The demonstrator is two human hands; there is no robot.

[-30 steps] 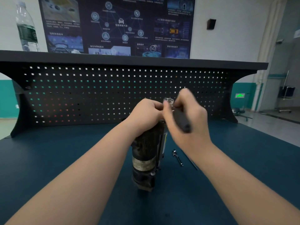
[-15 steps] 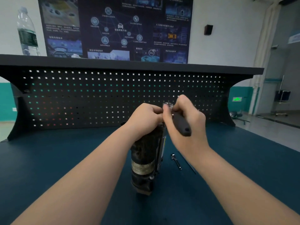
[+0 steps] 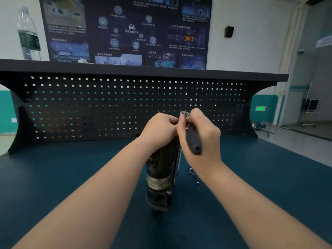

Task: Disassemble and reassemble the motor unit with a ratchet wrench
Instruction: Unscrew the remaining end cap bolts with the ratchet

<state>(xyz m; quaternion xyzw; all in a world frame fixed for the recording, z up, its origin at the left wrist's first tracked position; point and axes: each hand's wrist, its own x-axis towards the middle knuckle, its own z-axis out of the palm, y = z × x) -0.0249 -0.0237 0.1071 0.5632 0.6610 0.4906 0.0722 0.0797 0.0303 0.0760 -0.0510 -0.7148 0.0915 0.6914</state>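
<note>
A dark, worn cylindrical motor unit (image 3: 159, 178) stands upright on the blue bench top (image 3: 71, 177) in the middle of the view. My left hand (image 3: 159, 129) is wrapped around its top end and hides it. My right hand (image 3: 201, 133) grips a ratchet wrench (image 3: 193, 141) with a black handle; its round metal head sits at the motor's top, right beside my left hand's fingers, and the handle slants down towards me.
A small metal extension bar or long bolt (image 3: 193, 176) lies on the bench just right of the motor. A black pegboard back panel (image 3: 107, 105) with a shelf closes the far side; a water bottle (image 3: 28, 35) stands on the shelf at the left.
My right hand has swung the wrench handle a little, its free end coming down and towards me, while the left hand keeps its hold on the motor top. The camera has tilted slightly.
</note>
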